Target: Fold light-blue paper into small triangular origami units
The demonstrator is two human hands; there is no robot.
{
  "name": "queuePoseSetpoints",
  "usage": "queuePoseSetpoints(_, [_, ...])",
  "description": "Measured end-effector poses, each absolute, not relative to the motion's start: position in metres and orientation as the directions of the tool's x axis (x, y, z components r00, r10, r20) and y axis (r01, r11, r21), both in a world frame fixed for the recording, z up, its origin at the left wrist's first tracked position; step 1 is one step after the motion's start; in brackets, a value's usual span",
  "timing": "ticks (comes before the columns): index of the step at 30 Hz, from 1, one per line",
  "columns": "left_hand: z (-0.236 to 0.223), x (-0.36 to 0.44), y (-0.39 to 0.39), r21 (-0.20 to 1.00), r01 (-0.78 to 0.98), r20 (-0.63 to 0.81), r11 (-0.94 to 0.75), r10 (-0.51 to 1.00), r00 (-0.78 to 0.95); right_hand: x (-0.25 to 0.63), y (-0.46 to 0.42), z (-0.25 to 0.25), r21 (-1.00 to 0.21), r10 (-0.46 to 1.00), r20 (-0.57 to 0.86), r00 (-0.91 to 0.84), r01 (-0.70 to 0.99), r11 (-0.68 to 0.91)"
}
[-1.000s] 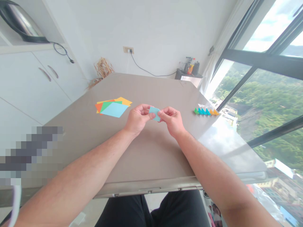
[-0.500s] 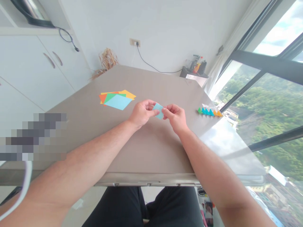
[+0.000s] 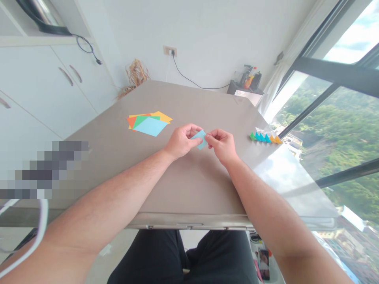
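Two bare hands hold a small piece of light blue paper above a brown surface.

Two legs in dark trousers (image 3: 222, 256) show at the bottom, below the near edge of the surface (image 3: 189, 185). To their right, lower down, lies a dark, phone-like rectangle (image 3: 263, 264). At lower left a pale cable (image 3: 44, 213) curves beneath a pixelated patch (image 3: 47, 169) that hides whatever is behind it.

Both forearms reach in from the lower corners. The left hand (image 3: 182, 141) pinches the small light blue paper (image 3: 202, 145) between thumb and fingers, covering part of it. The right hand (image 3: 222, 145) pinches the same paper at its right side, thumb against curled fingers. The paper is near the middle of the view; its exact folds are too small to tell.

On the left part of the surface, well apart from the hands, flat coloured sheets overlap: a light blue sheet (image 3: 150, 127) on top, then a green sheet (image 3: 143, 118), with orange and yellow ones showing around them. Well to the right, small folded paper pieces (image 3: 263, 138) stand in a row, green at the left end, blue in the middle, orange at the right.

Farther off are white cabinet doors (image 3: 38, 86) at left, dried stalks (image 3: 137, 73) beside the surface's far left corner, and a small stand (image 3: 245, 92) holding bottles. A dark cord (image 3: 189, 80) runs from a wall socket (image 3: 169, 50) toward that stand. Green hillside shows through the window (image 3: 340, 106) at right.
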State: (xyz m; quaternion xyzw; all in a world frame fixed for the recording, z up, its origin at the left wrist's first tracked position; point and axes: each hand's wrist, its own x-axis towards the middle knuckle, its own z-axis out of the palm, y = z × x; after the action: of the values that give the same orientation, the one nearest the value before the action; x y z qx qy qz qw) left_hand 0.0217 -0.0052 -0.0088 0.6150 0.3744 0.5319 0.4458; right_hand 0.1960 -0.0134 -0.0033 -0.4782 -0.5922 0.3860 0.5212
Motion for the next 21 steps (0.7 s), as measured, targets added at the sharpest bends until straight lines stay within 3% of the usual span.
queuePoseSetpoints(4, [-0.007, 0.026, -0.009, 0.969, -0.155, 0.216, -0.192, 0.964, 0.158, 0.197, -0.009, -0.007, -0.961, 0.955, 0.271, 0.118, 0.088, 0.262])
queuePoseSetpoints(10, [-0.010, 0.027, -0.007, 0.993, -0.094, 0.091, -0.076, 0.982, 0.166, 0.195, -0.008, -0.011, -0.975, 0.975, 0.216, 0.053, 0.057, 0.213])
queuePoseSetpoints(16, [-0.012, 0.023, -0.002, 0.987, -0.069, 0.147, -0.143, 0.987, 0.070, 0.195, -0.009, -0.014, -0.973, 0.986, 0.146, -0.077, 0.167, 0.157])
queuePoseSetpoints(21, [-0.014, 0.026, -0.003, 0.970, 0.005, 0.241, -0.242, 0.967, 0.086, 0.193, -0.009, -0.014, -0.950, 0.960, 0.279, -0.001, 0.146, 0.276])
